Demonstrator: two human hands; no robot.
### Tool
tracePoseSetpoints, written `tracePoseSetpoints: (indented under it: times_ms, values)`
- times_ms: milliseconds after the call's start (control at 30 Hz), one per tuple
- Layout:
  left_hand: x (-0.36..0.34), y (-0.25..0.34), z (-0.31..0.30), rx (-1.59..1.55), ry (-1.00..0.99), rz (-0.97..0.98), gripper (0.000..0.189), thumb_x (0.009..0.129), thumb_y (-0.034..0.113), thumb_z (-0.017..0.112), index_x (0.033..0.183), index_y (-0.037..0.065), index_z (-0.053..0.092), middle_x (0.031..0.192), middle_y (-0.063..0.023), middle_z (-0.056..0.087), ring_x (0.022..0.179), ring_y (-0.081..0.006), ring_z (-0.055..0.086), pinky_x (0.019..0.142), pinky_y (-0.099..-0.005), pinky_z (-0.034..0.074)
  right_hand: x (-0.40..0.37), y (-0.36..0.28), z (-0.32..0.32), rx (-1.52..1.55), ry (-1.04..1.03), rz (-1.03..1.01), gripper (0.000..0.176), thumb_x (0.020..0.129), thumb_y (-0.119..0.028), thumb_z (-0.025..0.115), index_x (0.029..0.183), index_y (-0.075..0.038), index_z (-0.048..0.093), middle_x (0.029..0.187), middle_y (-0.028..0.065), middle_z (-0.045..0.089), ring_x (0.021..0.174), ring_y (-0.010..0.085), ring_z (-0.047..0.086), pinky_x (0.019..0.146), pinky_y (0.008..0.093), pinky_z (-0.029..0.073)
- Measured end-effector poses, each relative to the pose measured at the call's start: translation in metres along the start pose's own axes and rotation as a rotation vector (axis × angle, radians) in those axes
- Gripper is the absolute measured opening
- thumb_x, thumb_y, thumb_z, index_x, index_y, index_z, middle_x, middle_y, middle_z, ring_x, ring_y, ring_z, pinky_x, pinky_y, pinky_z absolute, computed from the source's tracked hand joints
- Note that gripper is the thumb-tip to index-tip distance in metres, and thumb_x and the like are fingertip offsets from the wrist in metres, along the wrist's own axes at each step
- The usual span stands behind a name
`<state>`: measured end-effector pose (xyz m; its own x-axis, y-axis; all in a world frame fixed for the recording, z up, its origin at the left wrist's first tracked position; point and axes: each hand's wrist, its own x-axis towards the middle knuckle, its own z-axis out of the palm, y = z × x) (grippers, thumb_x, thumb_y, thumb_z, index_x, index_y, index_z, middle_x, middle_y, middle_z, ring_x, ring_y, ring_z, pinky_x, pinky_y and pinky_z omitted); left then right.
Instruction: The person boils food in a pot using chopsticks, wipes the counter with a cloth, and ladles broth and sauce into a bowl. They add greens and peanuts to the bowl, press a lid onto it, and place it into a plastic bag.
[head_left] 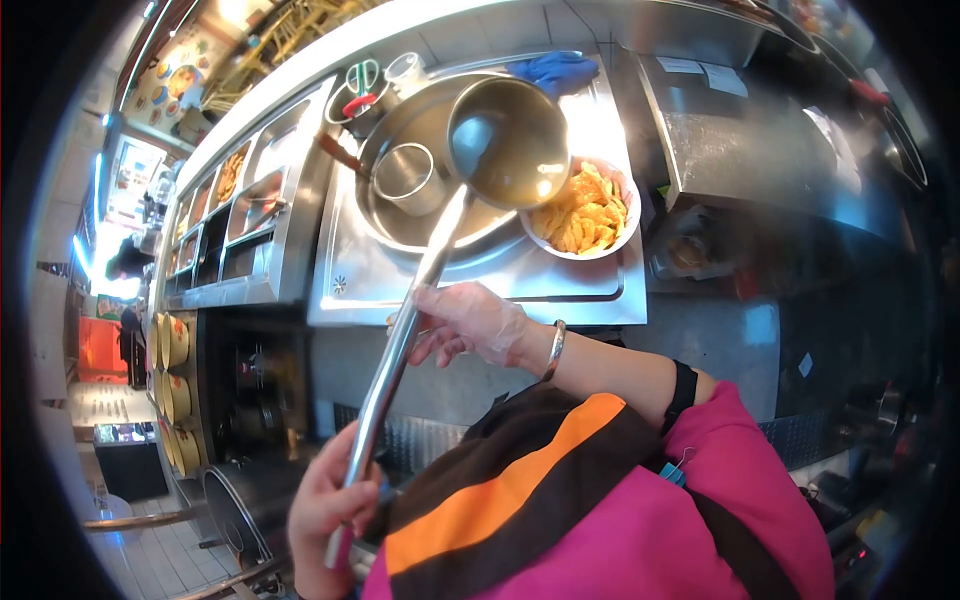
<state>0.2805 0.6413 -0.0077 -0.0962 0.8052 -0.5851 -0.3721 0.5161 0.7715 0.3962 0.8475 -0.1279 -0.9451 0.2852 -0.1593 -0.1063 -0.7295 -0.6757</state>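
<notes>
A long-handled metal ladle (510, 150) is held at a slant across the view, its large bowl over a wide metal basin (370, 215). Some liquid seems to lie in the ladle's bowl. My left hand (335, 490) is wrapped round the lower end of the handle. Farther up, my right hand (480, 325), in a clear thin glove, holds the handle between thumb and curled fingers. A metal cup (408, 180) stands in the basin. Just right of the ladle's bowl, a white bowl (632, 215) holds yellow, crisp-looking pieces (580, 215).
Behind the basin are a pot (375, 105) holding green-handled scissors (362, 75), a clear cup (405, 72) and a blue cloth (552, 72). Food trays (240, 205) line the left counter. A metal box-like unit (720, 130) stands right; a dark pan (235, 510) sits lower left.
</notes>
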Motion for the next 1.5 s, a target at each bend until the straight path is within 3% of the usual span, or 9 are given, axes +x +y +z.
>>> tracePoseSetpoints:
  times_ms: [633,1033,1100,1167,1233,1300,1400,1467,1500]
  values:
    - [-0.001,-0.018,0.003,0.282,0.132,0.014,0.079,0.067,0.006,0.067,0.132,-0.001,0.022,0.065,-0.0038,0.049,0.041,-0.0048,0.043,0.035,-0.0159,0.03,-0.005,0.005,-0.006,-0.006,-0.046,-0.025,0.043,0.089,-0.039,0.041,0.1,0.0,0.055,0.091,0.0114,0.062,0.068,0.0152,0.061,0.052,0.0213,0.048]
    - [0.0,-0.025,-0.005,0.582,0.146,0.12,0.07,0.071,0.0,0.059,0.132,0.001,0.027,0.077,0.0006,0.05,0.067,-0.0047,0.046,0.059,-0.0168,0.037,-0.006,0.005,-0.008,0.007,-0.07,-0.073,0.043,0.088,-0.04,0.043,0.098,0.0,0.055,0.089,0.012,0.062,0.068,0.0163,0.062,0.051,0.022,0.048]
    - [0.001,-0.025,-0.004,0.51,0.196,0.09,0.08,0.065,0.013,0.069,0.13,-0.004,0.027,0.08,-0.0021,0.051,0.066,-0.0049,0.046,0.056,-0.0164,0.036,-0.006,0.003,-0.007,0.003,-0.065,-0.076,0.043,0.088,-0.04,0.043,0.097,0.0,0.055,0.089,0.0121,0.062,0.067,0.0163,0.062,0.05,0.022,0.048]
    - [0.002,-0.017,-0.003,0.457,0.152,0.059,0.077,0.067,0.011,0.068,0.13,-0.003,0.027,0.076,-0.0029,0.05,0.058,-0.005,0.045,0.05,-0.0165,0.035,-0.005,0.0,-0.006,-0.044,-0.048,-0.038,0.046,0.088,-0.04,0.043,0.107,0.001,0.051,0.097,0.0129,0.06,0.068,0.0158,0.061,0.052,0.0207,0.048]
    - [0.003,-0.014,-0.003,0.399,0.115,0.03,0.074,0.068,0.01,0.066,0.13,-0.003,0.027,0.071,-0.0038,0.049,0.05,-0.0051,0.045,0.043,-0.0167,0.034,-0.003,-0.004,-0.006,-0.056,-0.012,0.017,0.046,0.088,-0.04,0.043,0.107,0.001,0.051,0.097,0.0131,0.061,0.069,0.0162,0.062,0.051,0.0212,0.048]
    - [0.006,-0.015,-0.007,-0.123,-0.013,-0.005,0.068,0.072,0.001,0.059,0.131,0.0,0.025,0.06,-0.0041,0.046,0.038,-0.0076,0.041,0.034,-0.0183,0.031,-0.003,-0.006,-0.007,-0.07,0.021,0.076,0.045,0.088,-0.039,0.043,0.107,0.001,0.051,0.096,0.0133,0.061,0.069,0.0166,0.062,0.051,0.0216,0.048]
    - [0.018,-0.014,-0.018,-0.282,-0.09,-0.008,0.066,0.073,-0.002,0.057,0.13,-0.001,0.023,0.059,-0.0048,0.044,0.035,-0.0085,0.038,0.031,-0.0192,0.031,-0.015,-0.009,-0.013,-0.143,0.025,0.158,0.043,0.087,-0.038,0.045,0.107,-0.001,0.054,0.095,0.0139,0.062,0.07,0.0172,0.062,0.053,0.0229,0.048]
    - [0.032,-0.011,-0.025,-0.364,-0.138,0.008,0.064,0.074,0.0,0.057,0.129,-0.002,0.023,0.061,-0.0058,0.045,0.036,-0.0089,0.04,0.03,-0.0198,0.033,-0.032,-0.01,-0.017,-0.317,-0.016,0.164,0.044,0.083,-0.041,0.05,0.099,0.0,0.056,0.092,0.0153,0.062,0.069,0.0186,0.063,0.051,0.0236,0.048]
    - [0.042,-0.008,-0.029,-0.354,-0.157,0.024,0.065,0.075,0.002,0.057,0.129,-0.004,0.021,0.061,-0.0056,0.043,0.035,-0.0082,0.041,0.029,-0.0196,0.034,-0.04,-0.01,-0.025,-0.37,-0.027,0.23,0.04,0.084,-0.036,0.05,0.104,-0.003,0.056,0.093,0.0152,0.062,0.069,0.0169,0.063,0.053,0.0223,0.049]
